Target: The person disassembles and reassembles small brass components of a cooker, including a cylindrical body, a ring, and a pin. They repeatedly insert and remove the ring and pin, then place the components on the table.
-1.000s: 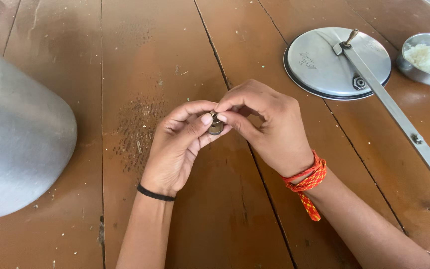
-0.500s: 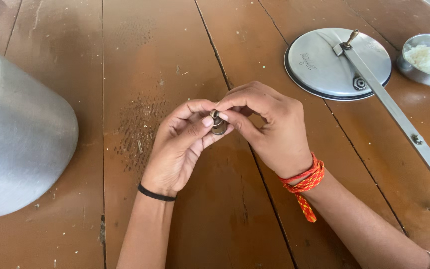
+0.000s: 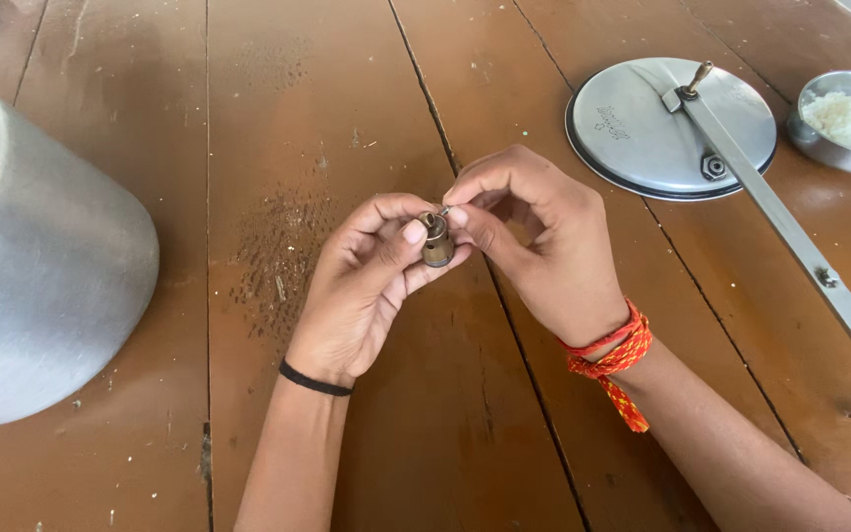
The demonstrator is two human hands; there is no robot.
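Observation:
My left hand (image 3: 366,286) pinches a small brass-coloured cylindrical weight (image 3: 436,242) between thumb and fingers, above the brown wooden table (image 3: 327,108). A thin black band sits on that wrist. My right hand (image 3: 539,236), with a red-orange thread tied round its wrist, meets the weight from the right; its thumb and forefinger pinch a thin pin at the weight's top. Both hands hover together at the centre of the view.
A large aluminium pot (image 3: 36,256) lies on its side at the left. At the back right lies a round metal lid (image 3: 632,123) with a long flat metal handle (image 3: 790,236), beside a steel bowl of white rice (image 3: 849,123).
The hands have shifted very little. The small weight shows more clearly between the fingers now, turned a bit in my grip.

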